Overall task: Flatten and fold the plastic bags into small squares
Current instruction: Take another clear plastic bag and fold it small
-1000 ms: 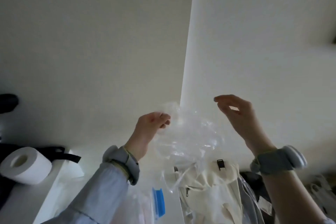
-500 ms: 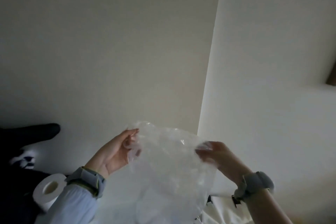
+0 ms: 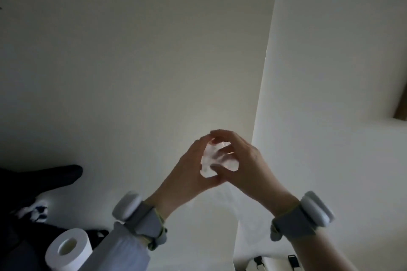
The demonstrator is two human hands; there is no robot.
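Note:
A clear plastic bag is held up in the air in front of a white wall, bunched between both hands. My left hand grips it from the left with fingers curled round its top. My right hand curls over it from the right, fingertips meeting the left hand's above the bag. A faint, see-through part of the bag hangs below the hands towards the lower middle. Both wrists wear grey bands.
A white paper roll sits at the lower left beside dark items. A cream bag with black buckles shows at the bottom edge. A wall corner runs down behind the hands.
The bag was spread wide between my two hands; now the hands have come together and the bag is gathered between them. The view has tilted a little.

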